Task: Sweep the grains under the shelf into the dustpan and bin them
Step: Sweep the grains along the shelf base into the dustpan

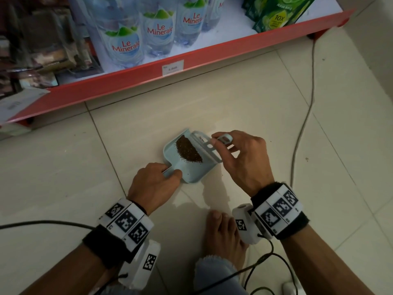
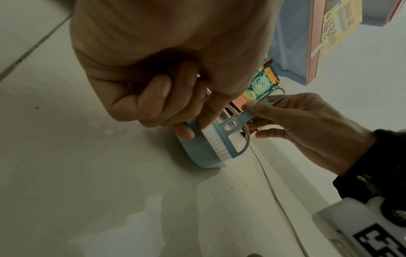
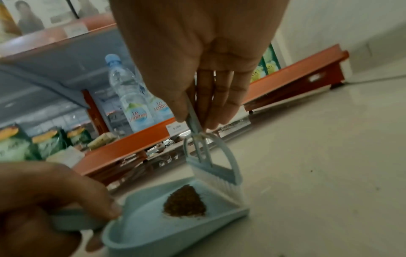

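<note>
Risk: left hand point(image 1: 152, 184) clamped on dustpan point(image 1: 176, 169) handle, right hand point(image 1: 244, 158) pinching brush point(image 1: 209, 149); tilting spills grains point(image 1: 188, 151) beside dustpan.

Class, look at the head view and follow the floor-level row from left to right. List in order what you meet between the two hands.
left hand → dustpan → grains → brush → right hand

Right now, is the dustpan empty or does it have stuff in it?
Not empty. A dark pile of grains sits inside the dustpan, right by the brush bristles.
</note>
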`<state>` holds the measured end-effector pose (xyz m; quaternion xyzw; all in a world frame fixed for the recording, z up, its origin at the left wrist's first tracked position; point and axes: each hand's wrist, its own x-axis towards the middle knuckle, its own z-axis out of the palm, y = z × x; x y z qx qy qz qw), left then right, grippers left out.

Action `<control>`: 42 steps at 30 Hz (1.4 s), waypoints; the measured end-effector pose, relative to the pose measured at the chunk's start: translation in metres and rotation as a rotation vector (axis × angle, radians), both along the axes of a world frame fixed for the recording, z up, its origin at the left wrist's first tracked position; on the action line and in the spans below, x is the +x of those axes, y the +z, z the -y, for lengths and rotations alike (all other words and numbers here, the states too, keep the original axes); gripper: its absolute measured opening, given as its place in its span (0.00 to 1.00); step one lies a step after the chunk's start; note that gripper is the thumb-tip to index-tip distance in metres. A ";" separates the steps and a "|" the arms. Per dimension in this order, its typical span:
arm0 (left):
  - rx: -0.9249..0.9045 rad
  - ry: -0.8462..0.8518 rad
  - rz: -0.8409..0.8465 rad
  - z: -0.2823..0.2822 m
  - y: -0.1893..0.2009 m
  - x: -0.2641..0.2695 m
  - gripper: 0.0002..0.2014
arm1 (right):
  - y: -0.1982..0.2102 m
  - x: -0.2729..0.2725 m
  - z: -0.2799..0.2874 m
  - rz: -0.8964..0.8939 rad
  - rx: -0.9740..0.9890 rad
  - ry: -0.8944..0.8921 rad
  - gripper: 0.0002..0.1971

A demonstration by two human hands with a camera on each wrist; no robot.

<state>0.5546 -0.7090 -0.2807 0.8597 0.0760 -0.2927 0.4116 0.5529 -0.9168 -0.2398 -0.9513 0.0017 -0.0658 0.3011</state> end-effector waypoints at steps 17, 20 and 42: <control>0.010 0.006 -0.026 -0.004 -0.004 -0.002 0.22 | -0.001 0.001 -0.009 -0.110 -0.194 0.033 0.13; 0.015 0.019 -0.050 -0.006 -0.003 -0.003 0.21 | 0.001 -0.001 -0.013 -0.026 -0.171 -0.032 0.12; 0.040 0.010 -0.019 -0.008 -0.003 -0.009 0.21 | 0.002 0.002 0.001 0.004 -0.101 -0.129 0.12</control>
